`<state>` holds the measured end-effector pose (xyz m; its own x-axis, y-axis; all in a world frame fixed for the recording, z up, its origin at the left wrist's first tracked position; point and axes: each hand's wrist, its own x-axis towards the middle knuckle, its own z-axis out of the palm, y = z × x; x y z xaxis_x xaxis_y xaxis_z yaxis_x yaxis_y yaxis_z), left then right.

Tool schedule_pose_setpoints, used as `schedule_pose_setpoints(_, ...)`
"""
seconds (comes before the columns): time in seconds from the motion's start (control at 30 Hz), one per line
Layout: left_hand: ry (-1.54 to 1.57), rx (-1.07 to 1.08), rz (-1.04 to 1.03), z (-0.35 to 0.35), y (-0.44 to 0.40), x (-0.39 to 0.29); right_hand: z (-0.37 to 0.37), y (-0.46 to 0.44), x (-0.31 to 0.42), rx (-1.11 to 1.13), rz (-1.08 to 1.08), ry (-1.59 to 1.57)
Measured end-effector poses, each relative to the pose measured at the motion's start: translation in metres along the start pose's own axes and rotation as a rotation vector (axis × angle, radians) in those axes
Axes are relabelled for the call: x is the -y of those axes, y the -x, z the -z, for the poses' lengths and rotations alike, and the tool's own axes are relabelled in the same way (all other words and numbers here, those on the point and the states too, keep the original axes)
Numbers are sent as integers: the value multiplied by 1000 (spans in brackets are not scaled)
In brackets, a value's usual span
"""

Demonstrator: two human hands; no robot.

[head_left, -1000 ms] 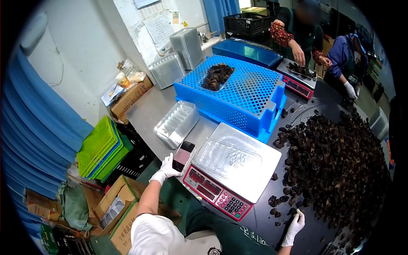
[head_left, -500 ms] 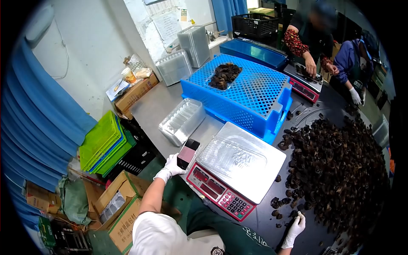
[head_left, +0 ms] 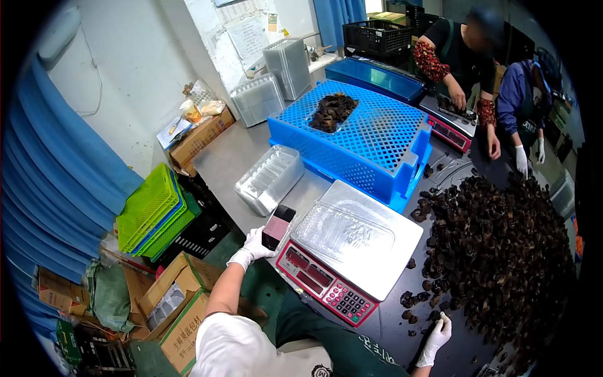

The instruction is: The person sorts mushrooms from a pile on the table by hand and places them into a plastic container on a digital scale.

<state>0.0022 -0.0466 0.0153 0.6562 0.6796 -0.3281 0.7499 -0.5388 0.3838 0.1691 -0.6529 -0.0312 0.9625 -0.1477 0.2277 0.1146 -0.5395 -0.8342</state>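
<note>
My left hand, in a white glove, is closed on the lower end of a flat phone-like object with a black and pink face, beside the scale. The red digital scale has a silver pan with a clear plastic tray lid or tray on it. To the right, my gloved right hand rests low at the table edge, fingers bent together beside small dark mushroom-like pieces. What its fingertips hold, if anything, I cannot make out. A large pile of the dark pieces lies beyond.
A blue crate bears a clear tray of dark pieces. Nested clear trays stand beside it, with more stacks behind. Across the table a co-worker works at a second scale; another person stands farther right. Green crates are left.
The co-worker has straightened up and lowered one hand away from the second scale toward the pile. The person farther right has shifted their gloved hands. My own hands stay in place.
</note>
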Motion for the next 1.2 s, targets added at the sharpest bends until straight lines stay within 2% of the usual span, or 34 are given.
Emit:
schedule_pose_setpoints(0.27,18,150,-48,14,-9,11,2,0,13,8,-46,-21)
schedule_pose_setpoints(0.43,291,221,-65,10,-22,29,1,0,5,12,-51,-20)
schedule_pose_setpoints(0.73,484,215,-60,2,-27,40,2,1,9,19,-50,-6)
schedule_pose_setpoints(1.2,378,123,-60,-2,-24,37,2,0,5,32,-79,2)
